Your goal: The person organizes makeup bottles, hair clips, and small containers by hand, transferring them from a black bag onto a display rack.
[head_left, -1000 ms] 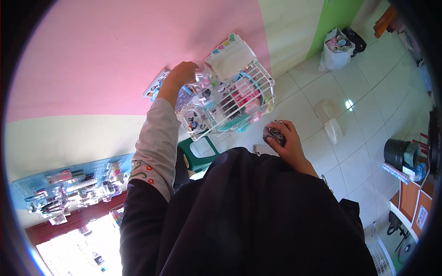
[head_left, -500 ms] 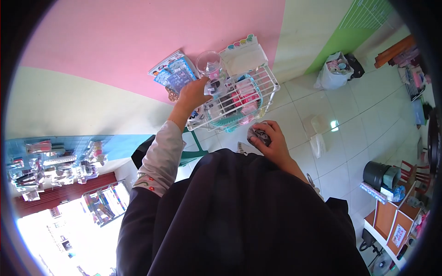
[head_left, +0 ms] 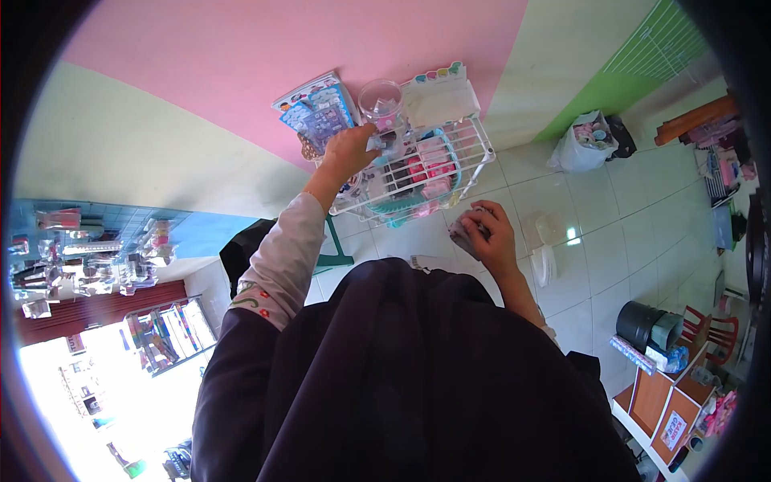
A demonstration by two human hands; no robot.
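My left hand [head_left: 351,154] is at the left part of a white wire rack [head_left: 474,165], its fingers closed by a small clear packet; whether they grip it is hard to make out. Just beyond the fingers stands a round clear container [head_left: 381,98]. Blue patterned packs [head_left: 323,120] lean at the rack's left end. Inside the rack sits a teal basket [head_left: 456,161] holding pink and dark packets. My right hand [head_left: 491,233], to the right and nearer my body, is wrapped round a crumpled greyish cloth-like bundle [head_left: 464,231].
A white bin bag [head_left: 585,145] stands on the tiled floor near the wall. Clear plastic containers [head_left: 544,265] lie on the floor at right. A black bin [head_left: 638,323] and a wooden shelf unit [head_left: 654,398] are at lower right. Packaged goods hang on a blue wall [head_left: 96,257] at left.
The view has shifted a little. My right hand has lifted the bundle slightly to the right, with its fingers bent more around it. My left hand remains by the clear container.
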